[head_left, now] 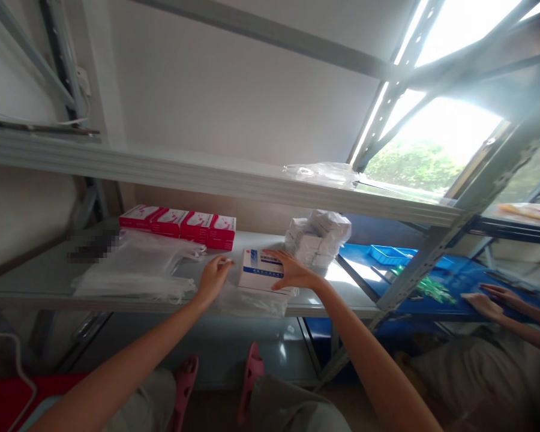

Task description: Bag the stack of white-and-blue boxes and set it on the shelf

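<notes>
A white box with a blue band (257, 277) sits at the front of the grey shelf, on or partly inside a clear plastic bag (252, 305); I cannot tell which. My right hand (294, 271) grips its right side, thumb toward the front and fingers over the top. Just left of the box, my left hand (213, 279) is closed in a pinch; what its fingertips hold is too small to make out. Further left lies a flat stack of clear drawstring bags (139, 267). Behind that stack stands a row of pink-and-white boxes (198, 228).
Bagged white boxes (317, 237) stand at the back right. Above runs an upper shelf edge (184, 180), with a clear bag (321, 173) on it. A metal upright (414, 270) divides this shelf from a blue table (459, 276), where another person's hands (486, 305) rest.
</notes>
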Tool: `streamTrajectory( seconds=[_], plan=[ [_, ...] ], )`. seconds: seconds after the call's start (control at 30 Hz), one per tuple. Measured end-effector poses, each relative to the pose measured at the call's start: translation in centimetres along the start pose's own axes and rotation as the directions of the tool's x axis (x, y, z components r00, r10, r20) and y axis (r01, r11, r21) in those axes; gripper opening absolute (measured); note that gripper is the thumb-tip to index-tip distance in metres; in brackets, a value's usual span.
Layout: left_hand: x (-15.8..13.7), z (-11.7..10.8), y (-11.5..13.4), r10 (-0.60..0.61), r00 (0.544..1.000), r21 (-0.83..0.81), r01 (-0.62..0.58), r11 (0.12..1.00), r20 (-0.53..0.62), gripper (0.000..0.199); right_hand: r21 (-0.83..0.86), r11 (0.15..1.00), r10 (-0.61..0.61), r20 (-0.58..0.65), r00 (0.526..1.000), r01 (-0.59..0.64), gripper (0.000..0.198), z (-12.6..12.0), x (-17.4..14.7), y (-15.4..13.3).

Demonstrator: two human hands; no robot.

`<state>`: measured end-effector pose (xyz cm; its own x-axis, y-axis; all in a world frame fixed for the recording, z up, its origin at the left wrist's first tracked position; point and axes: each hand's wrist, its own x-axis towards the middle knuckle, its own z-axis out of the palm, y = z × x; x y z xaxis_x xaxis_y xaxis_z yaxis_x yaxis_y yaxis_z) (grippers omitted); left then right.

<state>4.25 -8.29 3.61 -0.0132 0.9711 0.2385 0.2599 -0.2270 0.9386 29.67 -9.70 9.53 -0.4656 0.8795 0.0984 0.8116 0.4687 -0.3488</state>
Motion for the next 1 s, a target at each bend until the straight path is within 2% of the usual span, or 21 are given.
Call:
streamTrajectory(
  seconds=[0.1,0.27,0.47,0.67,0.77,0.9,1.0],
  plan=[
    [0.4,-0.5,0.2,-0.04,0.999,0.019,0.04,0.999,0.012,0.033,0.05,0.999,-0.018,-0.023,1.0,0.019,0.107,-0.3,-0.5,-0.6],
    [0.5,-1.0,-0.3,-0.017,1.0,-0.012,0.016,1.0,-0.026,0.037,0.153,0.985,-0.083,0.021,0.996,0.079,0.104,-0.4,-1.4,-1.6],
    [-0.3,-1.1,-0.8,0.079,0.994,0.131,-0.069,0.989,-0.077,0.037,0.128,0.987,-0.109,0.072,0.991,0.099,0.103,0.9,-0.9,-1.8],
    [-1.5,-1.6,-0.3,0.101,0.991,0.27,-0.075,0.96,-0.084,0.039,0.097,0.991,-0.095,0.05,0.994,0.09,0.105,1.6,0.0,-2.7],
    [-1.9,-2.0,0.3,0.123,0.988,0.38,-0.08,0.921,-0.09,0.038,0.038,0.997,-0.063,0.055,0.996,0.061,0.104,2.5,0.9,-3.2],
    [-1.8,-2.6,0.9,0.139,0.988,0.575,-0.076,0.815,-0.065,0.037,-0.026,1.0,0.009,0.018,1.0,-0.009,0.105,4.4,2.0,-3.6],
    [-1.5,-3.1,1.1,0.149,0.988,0.627,-0.084,0.774,-0.051,0.043,-0.032,0.999,0.04,0.008,0.999,-0.04,0.107,5.5,2.7,-3.8]
  ],
)
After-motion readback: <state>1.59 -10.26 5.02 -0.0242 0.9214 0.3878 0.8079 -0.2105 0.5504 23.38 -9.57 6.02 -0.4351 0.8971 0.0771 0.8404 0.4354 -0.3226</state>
